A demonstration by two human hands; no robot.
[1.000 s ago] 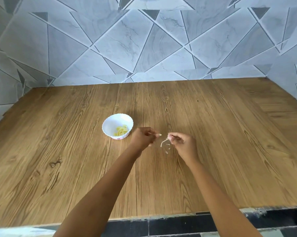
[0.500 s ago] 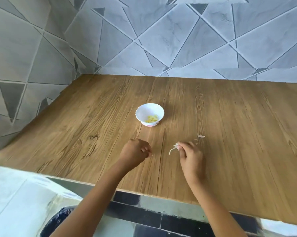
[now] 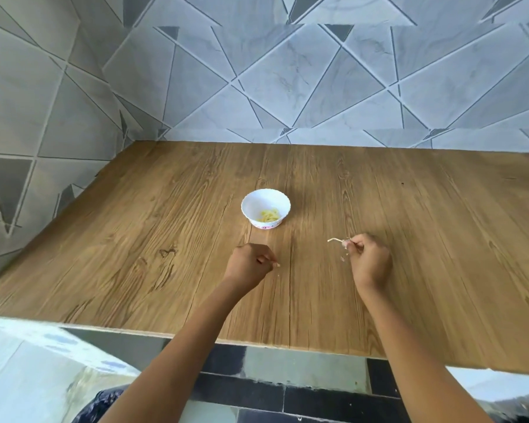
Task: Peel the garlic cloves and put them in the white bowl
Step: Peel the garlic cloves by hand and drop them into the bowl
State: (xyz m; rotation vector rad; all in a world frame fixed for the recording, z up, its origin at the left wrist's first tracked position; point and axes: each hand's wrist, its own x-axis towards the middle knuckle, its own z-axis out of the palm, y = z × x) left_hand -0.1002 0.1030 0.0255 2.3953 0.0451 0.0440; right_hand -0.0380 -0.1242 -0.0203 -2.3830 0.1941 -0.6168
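Note:
A small white bowl [image 3: 265, 208] with pale yellow peeled garlic cloves [image 3: 269, 215] inside stands on the wooden table [image 3: 165, 239]. My right hand [image 3: 368, 261] hovers to the bowl's lower right and pinches a garlic stem with papery skin [image 3: 338, 240] that sticks out to the left. My left hand [image 3: 249, 265] is curled just below the bowl, its fingertips pinching a tiny pale scrap [image 3: 278, 264]; what the scrap is I cannot tell. A few skin flakes [image 3: 343, 257] lie on the wood beside my right hand.
Grey tiled walls [image 3: 287, 87] close off the table at the back and on the left. The table's front edge [image 3: 287, 343] runs below my forearms, with dark floor tiles [image 3: 257, 389] beneath it.
My hands have drawn apart: the left hand moved down and left away from the stem, the right hand kept the stem. The camera swung left and tilted, shifting the bowl in view.

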